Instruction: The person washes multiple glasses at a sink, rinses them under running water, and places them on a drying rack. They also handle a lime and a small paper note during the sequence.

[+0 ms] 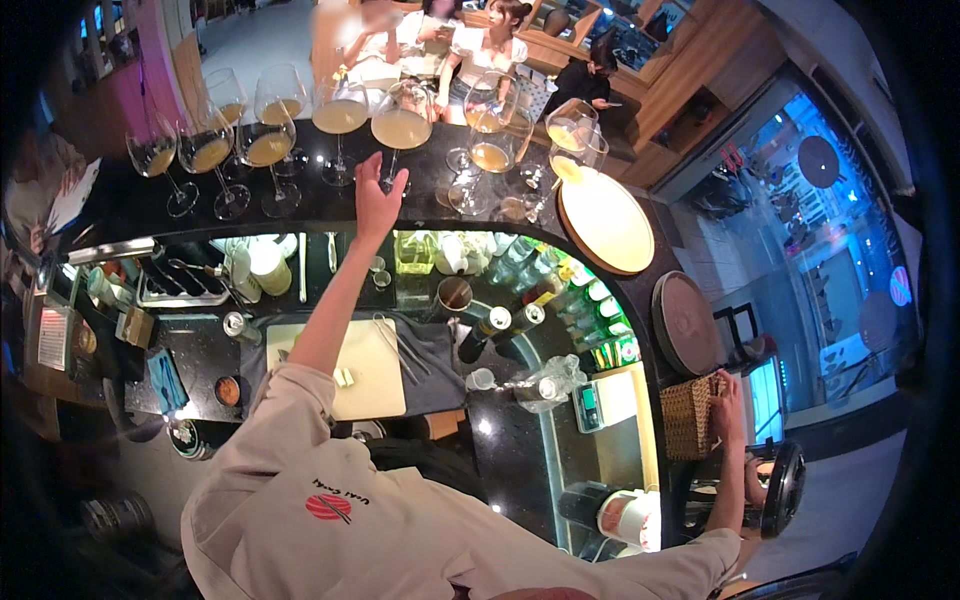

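My left hand (378, 200) reaches out to the raised black counter, its fingers and thumb apart. It is right by the stem of a large stemmed glass (402, 128) part-filled with a cloudy yellowish drink; nothing shows in its grip. Another such glass (340, 115) stands just to the left. Farther left is a group of similar glasses (268, 148), and more (490, 155) stand to the right. Off to the far right, my right hand (728, 400) has its fingers closed over the edge of a woven wicker basket (686, 420). What lies inside the basket is hidden.
Below my left arm lies a cream cutting board (375, 370) with tongs on a dark cloth. Cans (495, 320), bottles (535, 265) and a scale (588, 405) fill the lower counter. Round trays (606, 222) sit on the curved ledge. Several people (480, 50) are beyond the counter.
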A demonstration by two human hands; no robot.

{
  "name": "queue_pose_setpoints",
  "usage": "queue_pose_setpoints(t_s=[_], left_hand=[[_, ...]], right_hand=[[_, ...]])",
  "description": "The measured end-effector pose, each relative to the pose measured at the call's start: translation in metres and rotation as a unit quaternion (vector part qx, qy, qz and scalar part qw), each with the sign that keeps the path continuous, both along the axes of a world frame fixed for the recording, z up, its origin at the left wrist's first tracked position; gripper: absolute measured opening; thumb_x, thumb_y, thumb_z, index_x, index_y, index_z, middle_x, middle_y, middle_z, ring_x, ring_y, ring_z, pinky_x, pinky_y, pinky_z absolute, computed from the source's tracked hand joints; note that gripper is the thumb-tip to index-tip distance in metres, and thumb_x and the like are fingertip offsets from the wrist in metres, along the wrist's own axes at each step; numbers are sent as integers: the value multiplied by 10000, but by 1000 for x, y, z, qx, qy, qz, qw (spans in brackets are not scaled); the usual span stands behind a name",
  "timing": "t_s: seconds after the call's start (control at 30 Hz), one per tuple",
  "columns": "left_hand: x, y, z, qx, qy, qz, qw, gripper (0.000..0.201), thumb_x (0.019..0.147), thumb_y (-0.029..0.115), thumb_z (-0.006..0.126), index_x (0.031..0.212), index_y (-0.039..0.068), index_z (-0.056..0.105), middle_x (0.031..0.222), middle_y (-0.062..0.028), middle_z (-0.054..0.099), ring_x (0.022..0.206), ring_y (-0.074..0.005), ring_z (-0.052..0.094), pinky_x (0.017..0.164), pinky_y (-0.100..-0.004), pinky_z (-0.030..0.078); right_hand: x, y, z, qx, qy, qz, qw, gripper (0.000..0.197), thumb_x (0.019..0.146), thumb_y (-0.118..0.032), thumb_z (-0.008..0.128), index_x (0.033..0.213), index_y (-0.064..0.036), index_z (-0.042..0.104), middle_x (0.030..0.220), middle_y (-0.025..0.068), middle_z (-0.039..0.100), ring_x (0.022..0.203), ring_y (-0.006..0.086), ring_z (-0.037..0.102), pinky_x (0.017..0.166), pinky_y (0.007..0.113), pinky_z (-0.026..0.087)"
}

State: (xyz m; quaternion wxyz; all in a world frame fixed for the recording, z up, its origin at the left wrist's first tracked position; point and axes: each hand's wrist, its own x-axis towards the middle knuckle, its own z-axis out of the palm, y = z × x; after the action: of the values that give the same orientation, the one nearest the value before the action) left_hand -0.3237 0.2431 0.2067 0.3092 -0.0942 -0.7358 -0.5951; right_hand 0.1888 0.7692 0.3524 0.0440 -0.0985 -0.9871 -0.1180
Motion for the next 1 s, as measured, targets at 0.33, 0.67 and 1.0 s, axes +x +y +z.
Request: queue_pose_setpoints(t_s=[0.33, 0.67, 1.0], left_hand=[[-21, 0, -17, 1, 6, -14, 1000, 383, 864, 195, 651, 1168, -8, 538, 1034, -167, 593, 1005, -261, 591, 868, -350, 471], [21, -13, -20, 48, 4, -20, 999, 419, 860, 122, 650, 1214, -31, 487, 1194, -153, 528, 1123, -245, 542, 981, -342, 426], [-35, -20, -17, 46, -32, -181, 982, 301, 949, 59, 509, 1248, 27, 506, 1152, -111, 588, 1077, -175, 566, 924, -273, 426]], right_hand=[[-16, 18, -12, -228, 114, -110, 961, 451, 678, 97, 580, 1108, -33, 613, 1260, 143, 466, 1172, 338, 469, 952, 393, 425], [-3, 29, 1, -127, 151, -23, 980, 76, 707, -15, 701, 755, -4, 643, 1106, 139, 583, 1030, 260, 574, 879, 340, 446], [17, 4, 25, -682, 589, -50, 430, 397, 946, -319, 414, 1161, -26, 574, 984, 107, 640, 896, 197, 619, 775, 321, 505]])
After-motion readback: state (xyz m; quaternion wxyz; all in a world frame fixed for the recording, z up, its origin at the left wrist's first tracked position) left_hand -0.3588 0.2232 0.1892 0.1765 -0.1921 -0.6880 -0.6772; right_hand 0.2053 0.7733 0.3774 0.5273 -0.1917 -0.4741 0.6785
